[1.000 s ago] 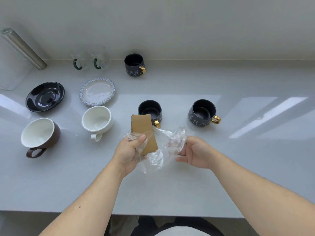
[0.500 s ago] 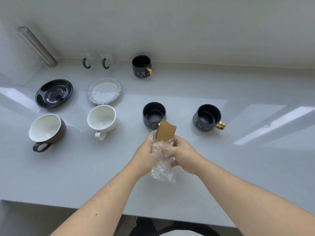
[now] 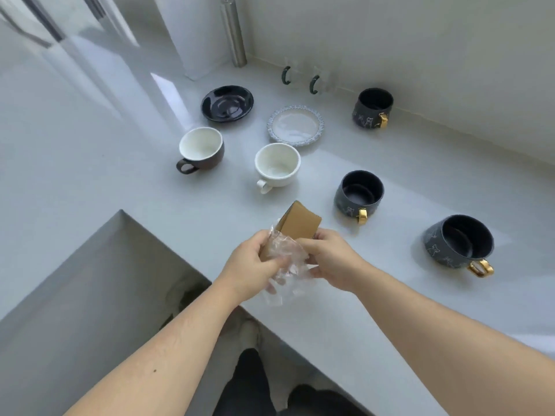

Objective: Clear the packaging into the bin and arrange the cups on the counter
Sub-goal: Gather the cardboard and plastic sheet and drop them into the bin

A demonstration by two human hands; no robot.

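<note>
Head view: both hands meet above the counter (image 3: 120, 163) near its front edge, bunching the packaging. Left hand (image 3: 253, 262) has its grip closed around crumpled clear plastic (image 3: 285, 265) and the base of a brown card (image 3: 300, 225); right hand (image 3: 332, 258) pinches the card's other side. Card and plastic are held off the surface, just short of the nearest gold-handled dark cup (image 3: 359, 192). A second dark cup (image 3: 459, 241) sits well right; a third (image 3: 372, 108) stands by the back wall. White cup (image 3: 277, 166) and brown cup (image 3: 201, 148) stand before two saucers, black (image 3: 227, 103) and white (image 3: 295, 125). Bare counter lies open to the left. Compared with half a second ago, the camera has swung left, revealing the counter's inner corner edge and floor below; the plastic is more tightly wadded.
</note>
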